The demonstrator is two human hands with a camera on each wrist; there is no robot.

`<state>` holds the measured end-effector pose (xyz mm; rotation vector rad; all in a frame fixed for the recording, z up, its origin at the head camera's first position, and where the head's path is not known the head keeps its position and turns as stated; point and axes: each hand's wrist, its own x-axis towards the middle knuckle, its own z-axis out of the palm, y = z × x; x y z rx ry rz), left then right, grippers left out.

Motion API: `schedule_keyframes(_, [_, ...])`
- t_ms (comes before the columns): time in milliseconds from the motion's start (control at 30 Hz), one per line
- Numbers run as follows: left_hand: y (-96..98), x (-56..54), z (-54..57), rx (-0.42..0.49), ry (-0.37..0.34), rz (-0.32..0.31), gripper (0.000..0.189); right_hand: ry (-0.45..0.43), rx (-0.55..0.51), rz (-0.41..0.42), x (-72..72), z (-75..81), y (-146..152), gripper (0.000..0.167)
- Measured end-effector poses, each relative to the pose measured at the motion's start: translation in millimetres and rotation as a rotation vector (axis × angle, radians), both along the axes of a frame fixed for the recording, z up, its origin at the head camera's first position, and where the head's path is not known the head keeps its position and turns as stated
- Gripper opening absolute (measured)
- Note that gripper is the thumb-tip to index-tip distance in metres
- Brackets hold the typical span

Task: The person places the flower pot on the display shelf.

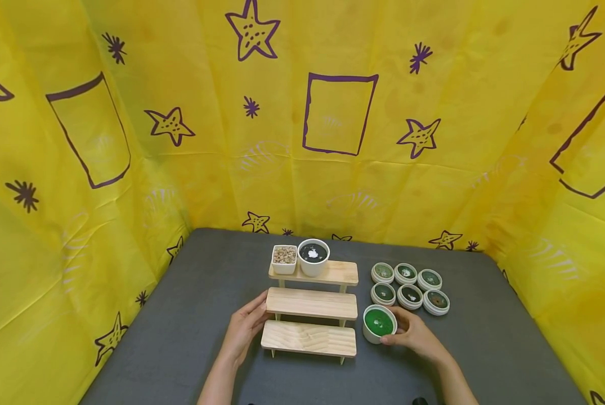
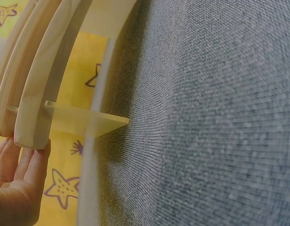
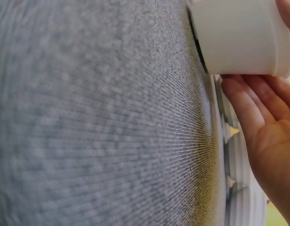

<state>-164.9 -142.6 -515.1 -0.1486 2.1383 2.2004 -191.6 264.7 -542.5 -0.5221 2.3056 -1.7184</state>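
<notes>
A three-tier wooden stand (image 1: 309,337) is set on the dark grey table. My left hand (image 1: 245,326) touches its left end by the middle shelf (image 1: 312,304); in the left wrist view, the extended fingers (image 2: 37,165) lie against the shelf ends. To the right of the stand, my right hand (image 1: 416,337) holds a round white cup (image 1: 380,324) with bright green contents, thumb at the front and fingers on the far side. In the right wrist view, the cup (image 3: 244,40) is at the tabletop; whether its base touches cannot be told.
On the top shelf (image 1: 340,272) stand a square white dish (image 1: 284,259) of tan bits and a white cup (image 1: 313,257) with dark contents. Several round white pots (image 1: 436,302) with greenish or dark contents sit in two rows behind my right hand. Yellow cloth (image 1: 206,185) surrounds the table.
</notes>
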Motion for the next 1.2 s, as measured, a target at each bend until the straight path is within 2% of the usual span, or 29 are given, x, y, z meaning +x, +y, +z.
schedule_keyframes(200, [-0.2, -0.8, -0.9, 0.002, -0.001, 0.004, 0.051, 0.007, -0.009, -0.033, 1.0, 6.9, -0.7, 0.069])
schedule_keyframes(433, [-0.2, -0.6, -0.5, 0.004, 0.001, 0.001, 0.05, 0.02, 0.024, -0.096, -0.1, 24.4, -2.2, 0.071])
schedule_keyframes(867, [-0.4, -0.3, -0.6, 0.004, 0.006, -0.003, 0.051, 0.09, 0.042, -0.134, -14.1, 47.5, -2.4, 0.067])
schedule_keyframes(1033, [-0.1, 0.1, -0.7, 0.012, 0.009, -0.009, 0.052, 0.096, 0.098, -0.177, -18.7, 63.2, -3.9, 0.07])
schedule_keyframes(1200, [-0.6, -0.3, -1.0, 0.013, 0.013, -0.006, 0.052, 0.14, 0.132, -0.182, -28.4, 82.0, -4.5, 0.065])
